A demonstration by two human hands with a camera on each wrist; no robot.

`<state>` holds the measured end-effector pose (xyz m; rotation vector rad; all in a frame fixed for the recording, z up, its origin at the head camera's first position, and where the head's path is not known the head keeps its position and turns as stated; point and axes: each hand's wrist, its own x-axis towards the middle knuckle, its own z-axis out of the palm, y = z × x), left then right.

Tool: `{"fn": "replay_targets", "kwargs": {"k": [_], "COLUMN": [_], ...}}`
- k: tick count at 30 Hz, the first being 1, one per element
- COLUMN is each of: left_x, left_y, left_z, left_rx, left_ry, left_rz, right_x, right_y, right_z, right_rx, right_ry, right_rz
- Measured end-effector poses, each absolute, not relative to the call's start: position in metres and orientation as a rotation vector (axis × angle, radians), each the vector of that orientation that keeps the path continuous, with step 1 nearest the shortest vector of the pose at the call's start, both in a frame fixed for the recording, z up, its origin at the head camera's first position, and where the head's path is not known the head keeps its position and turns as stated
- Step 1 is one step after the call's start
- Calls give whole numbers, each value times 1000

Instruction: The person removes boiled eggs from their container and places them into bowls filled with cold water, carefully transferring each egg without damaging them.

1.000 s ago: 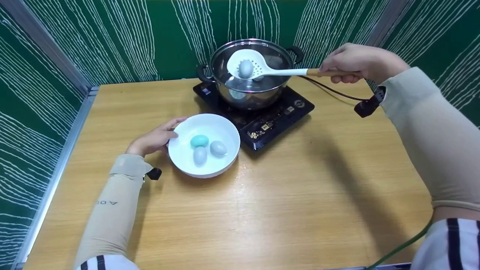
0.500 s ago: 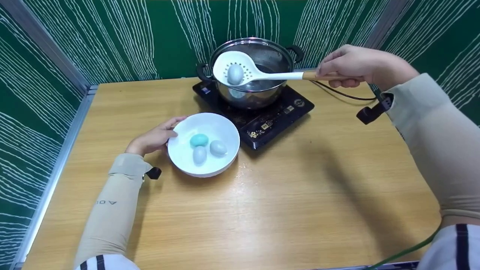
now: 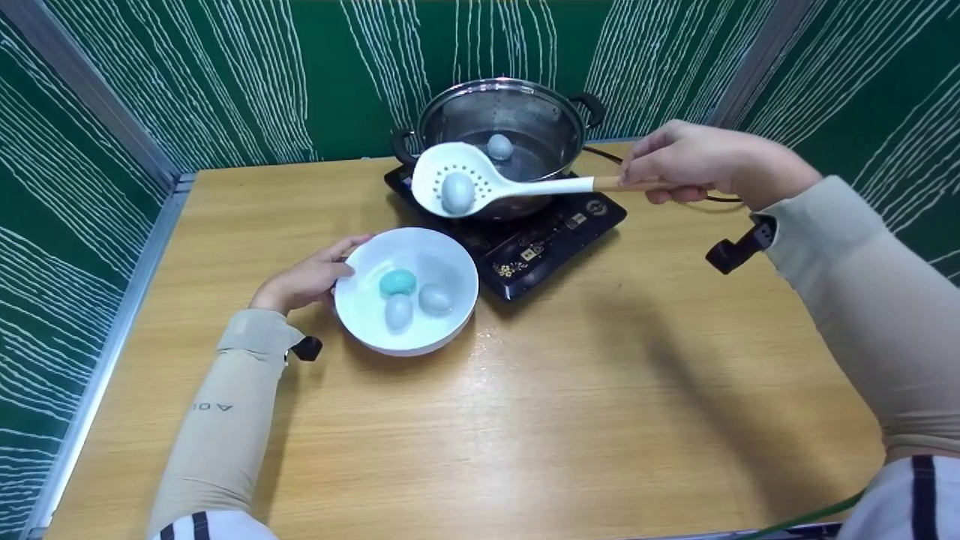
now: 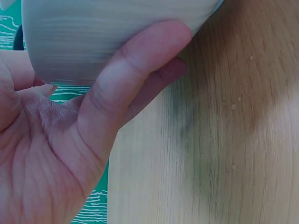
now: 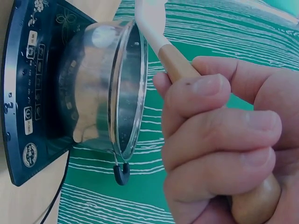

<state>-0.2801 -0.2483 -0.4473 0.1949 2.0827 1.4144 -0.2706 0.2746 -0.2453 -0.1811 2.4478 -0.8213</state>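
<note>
My right hand [image 3: 679, 166] grips the wooden handle [image 5: 180, 63] of a white slotted spoon [image 3: 544, 187]. One pale egg [image 3: 457, 193] sits in the spoon's perforated bowl, held in the air between the steel pot [image 3: 544, 112] and a white bowl [image 3: 420, 249]. Another egg [image 3: 500, 147] lies inside the pot. With the thumb over the rim and the fingers beneath, my left hand [image 3: 304, 281] holds the white bowl at its left side. Inside that bowl are a turquoise egg [image 3: 397, 283] and two pale ones. The left wrist view shows fingers [image 4: 117, 79] against the bowl's outer wall.
The pot stands on a black induction cooktop [image 3: 540, 251] at the back of the wooden table [image 3: 480, 435]. A black cord [image 5: 56, 189] runs from the cooktop. Water drops lie on the table beside the bowl. Green patterned panels [image 3: 360, 75] enclose the back and sides.
The slotted spoon with its egg has moved left and toward me, from over the pot to past its front rim. The egg inside the pot has come into view. The left hand stays put.
</note>
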Motion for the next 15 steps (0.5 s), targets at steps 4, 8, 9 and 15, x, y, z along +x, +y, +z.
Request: {"fn": "replay_targets", "kwargs": {"k": [4, 8, 9, 15], "left_x": [-279, -281, -281, -283], "left_y": [-248, -249, -249, -250], "left_z": [-448, -448, -449, -450], "left_rx": [185, 188, 190, 200], "left_ry": [2093, 2086, 2082, 2076], "left_rz": [1402, 1402, 1403, 1407], "right_x": [-267, -265, -265, -262], "right_y": [271, 269, 268, 264], "right_z": [-253, -261, -263, -279], "right_rx": [-217, -254, -259, -289], "right_ry": [2439, 2410, 2401, 2370], "right_rz": [-807, -817, -824, -865]}}
